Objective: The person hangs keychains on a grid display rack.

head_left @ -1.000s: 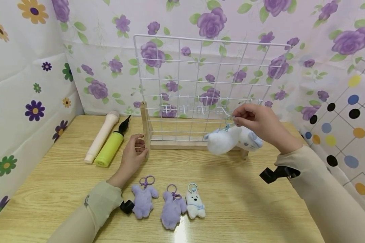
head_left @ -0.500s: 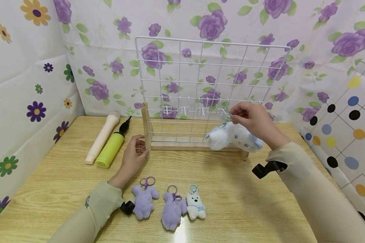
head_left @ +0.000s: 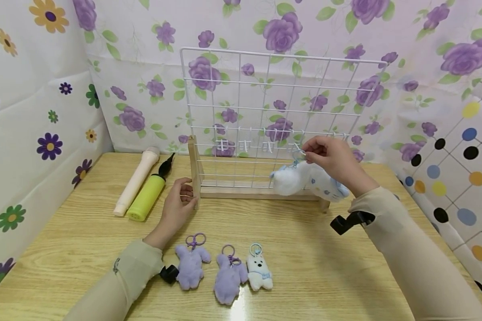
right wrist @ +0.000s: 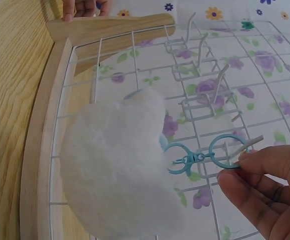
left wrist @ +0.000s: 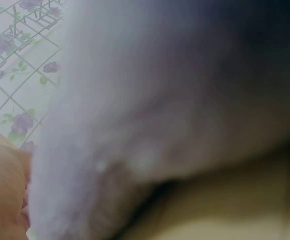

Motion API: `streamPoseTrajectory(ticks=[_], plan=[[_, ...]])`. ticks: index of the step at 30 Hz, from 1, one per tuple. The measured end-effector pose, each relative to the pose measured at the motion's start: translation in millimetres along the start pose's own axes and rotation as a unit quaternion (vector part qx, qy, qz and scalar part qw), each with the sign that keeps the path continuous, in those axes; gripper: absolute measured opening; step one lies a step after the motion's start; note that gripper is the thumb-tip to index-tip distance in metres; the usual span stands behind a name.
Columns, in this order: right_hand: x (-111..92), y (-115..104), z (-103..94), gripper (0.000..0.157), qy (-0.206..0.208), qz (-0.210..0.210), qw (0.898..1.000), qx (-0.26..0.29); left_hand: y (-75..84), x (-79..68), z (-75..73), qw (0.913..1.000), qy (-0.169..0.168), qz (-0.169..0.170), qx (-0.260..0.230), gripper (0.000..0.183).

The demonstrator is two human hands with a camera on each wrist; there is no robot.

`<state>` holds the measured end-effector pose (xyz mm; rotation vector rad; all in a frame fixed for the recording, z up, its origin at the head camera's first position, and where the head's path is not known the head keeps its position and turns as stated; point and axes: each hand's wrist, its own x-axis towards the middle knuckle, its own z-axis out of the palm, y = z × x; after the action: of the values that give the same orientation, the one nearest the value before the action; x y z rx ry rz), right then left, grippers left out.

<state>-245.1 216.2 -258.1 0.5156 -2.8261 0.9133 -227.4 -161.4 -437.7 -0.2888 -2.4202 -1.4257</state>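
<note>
In the head view, my right hand [head_left: 332, 160] pinches the light-blue ring [head_left: 299, 154] of a white plush keychain [head_left: 291, 180] between thumb and fingertips. The plush, with blue ears, hangs in front of the white wire grid rack [head_left: 253, 109]. Close up in the right wrist view, a white hook [right wrist: 247, 144] crosses the ring [right wrist: 228, 136] and appears to pass through it. My left hand [head_left: 177, 206] holds the rack's left wooden upright [head_left: 194, 167] low down, thumb at its front edge. Blurred fabric fills most of the left wrist view, hiding much of that hand.
Two purple plush keychains [head_left: 190, 267] and a white bear keychain [head_left: 259, 272] lie at the table's front. Several hooks [head_left: 245, 145] line the grid. Left of the rack lie a yellow-green hand pump [head_left: 146, 198] and a pale microphone-shaped tube [head_left: 136, 180].
My right hand has shifted slightly left with the keychain's ring, toward the rightmost hook, and the plush has swung a little. The left hand stays on the upright.
</note>
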Motion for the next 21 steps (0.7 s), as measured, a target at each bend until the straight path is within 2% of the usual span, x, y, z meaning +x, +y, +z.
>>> streamPoseTrajectory(ticks=[9, 17, 21], plan=[[-2.5, -2.1, -0.7, 0.018, 0.004, -0.001, 1.000, 0.000, 1.3, 0.1, -1.0, 1.0000, -0.002, -0.001, -0.003, 0.053], [-10.7, -4.7, -6.6, 0.022, 0.042, -0.007, 0.999, 0.003, 0.3, 0.4, 0.2, 1.0000, -0.001, -0.001, -0.008, 0.053], [-14.9, -6.0, -7.7, 0.018, 0.068, -0.015, 0.997, 0.020, -0.4, 0.6, 0.3, 1.0000, -0.001, -0.004, -0.007, 0.054]])
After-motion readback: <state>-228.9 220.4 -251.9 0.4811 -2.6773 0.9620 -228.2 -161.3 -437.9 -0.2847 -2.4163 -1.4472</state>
